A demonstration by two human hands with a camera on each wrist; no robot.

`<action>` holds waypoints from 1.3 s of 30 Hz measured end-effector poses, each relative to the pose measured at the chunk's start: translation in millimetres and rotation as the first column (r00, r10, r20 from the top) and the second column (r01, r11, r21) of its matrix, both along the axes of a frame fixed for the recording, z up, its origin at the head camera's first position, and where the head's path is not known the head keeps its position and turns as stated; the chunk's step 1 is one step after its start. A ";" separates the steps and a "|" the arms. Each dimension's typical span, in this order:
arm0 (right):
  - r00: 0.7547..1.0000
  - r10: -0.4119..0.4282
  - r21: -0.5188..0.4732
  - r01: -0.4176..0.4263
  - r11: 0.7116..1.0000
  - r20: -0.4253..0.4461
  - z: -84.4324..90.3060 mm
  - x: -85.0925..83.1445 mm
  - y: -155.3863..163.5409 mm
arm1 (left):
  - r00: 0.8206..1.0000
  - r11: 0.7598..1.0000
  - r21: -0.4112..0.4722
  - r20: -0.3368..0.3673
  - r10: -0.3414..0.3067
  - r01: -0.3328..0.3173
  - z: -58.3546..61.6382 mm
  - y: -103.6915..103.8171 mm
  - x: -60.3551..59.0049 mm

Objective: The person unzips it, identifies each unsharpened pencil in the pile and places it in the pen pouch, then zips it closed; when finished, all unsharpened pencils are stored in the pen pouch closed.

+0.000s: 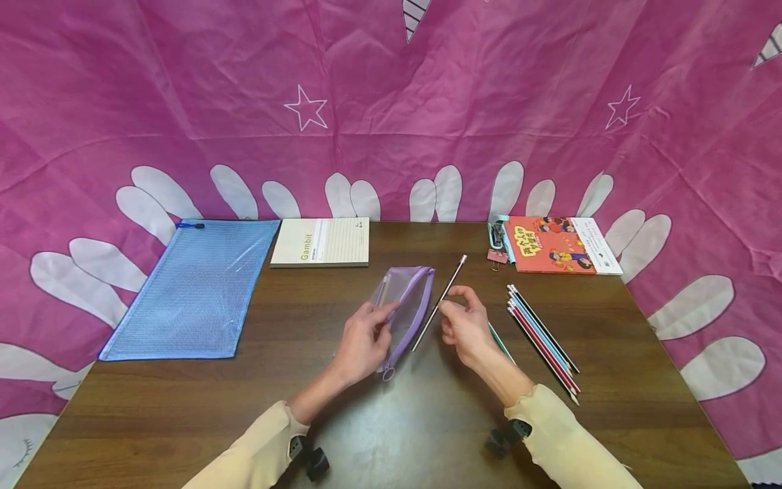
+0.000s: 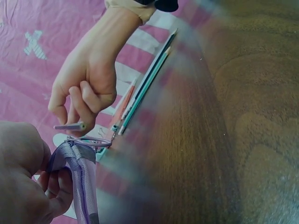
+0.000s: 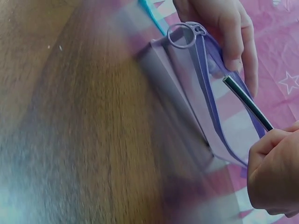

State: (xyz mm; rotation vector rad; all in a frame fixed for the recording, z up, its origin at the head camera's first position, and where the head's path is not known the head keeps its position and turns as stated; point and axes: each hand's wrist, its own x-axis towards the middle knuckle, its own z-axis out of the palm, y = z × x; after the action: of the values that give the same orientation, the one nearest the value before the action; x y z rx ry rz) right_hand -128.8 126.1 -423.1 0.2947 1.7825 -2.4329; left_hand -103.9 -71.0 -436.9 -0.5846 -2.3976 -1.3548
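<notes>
A blue mesh zip pouch [image 1: 192, 288] is lying at the tabletop's [image 1: 379, 435] far left corner, overhanging the left edge. Just beside it, a cream notebook [image 1: 320, 242] marked "Gambit" is sitting against the far edge. A red illustrated booklet [image 1: 559, 244] is resting at the far right corner, with a pink binder clip [image 1: 497, 257] touching its left side. A row of coloured pencils [image 1: 544, 339] is lying side by side near the right edge. A pink star-printed cloth [image 1: 391, 102] is hanging behind and around the tabletop.

Translucent purple zip pouch [image 1: 404, 312] — lifted, mouth open; slim silver-grey pencil [image 1: 440, 301] slants just beside it.
</notes>
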 end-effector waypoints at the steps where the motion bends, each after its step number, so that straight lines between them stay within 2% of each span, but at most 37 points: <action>1: 1.000 0.000 -0.001 0.000 1.000 -0.003 -0.4 -0.2 -1.9 | 1.000 1.000 -0.002 -0.003 0.001 -0.001 0.2 0.0 0.0; 12: 1.000 -0.003 -0.018 0.003 1.000 -0.001 -5.7 2.1 -17.2 | 1.000 1.000 -0.003 -0.012 0.007 -0.008 0.6 0.1 2.0; 22: 1.000 0.029 0.002 -0.029 1.000 0.002 -4.3 8.0 -24.9 | 1.000 1.000 -0.002 -0.006 0.002 -0.002 2.3 -0.1 2.0; 32: 0.998 0.063 0.073 -0.065 0.995 0.032 -5.5 11.1 -30.4 | 1.000 1.000 -0.008 -0.015 0.005 -0.005 -1.1 -1.5 1.1; 39: 0.995 0.090 0.161 -0.093 0.983 0.032 -4.0 9.9 -33.6 | 1.000 1.000 -0.003 0.001 0.013 -0.013 0.4 -0.8 0.0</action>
State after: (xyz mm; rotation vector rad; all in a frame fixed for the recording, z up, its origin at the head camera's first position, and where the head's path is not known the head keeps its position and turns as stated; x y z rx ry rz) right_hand -119.0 92.5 -427.1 0.2495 1.9420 -2.2179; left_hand -104.0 -71.8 -436.5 -0.5687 -2.4007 -1.3468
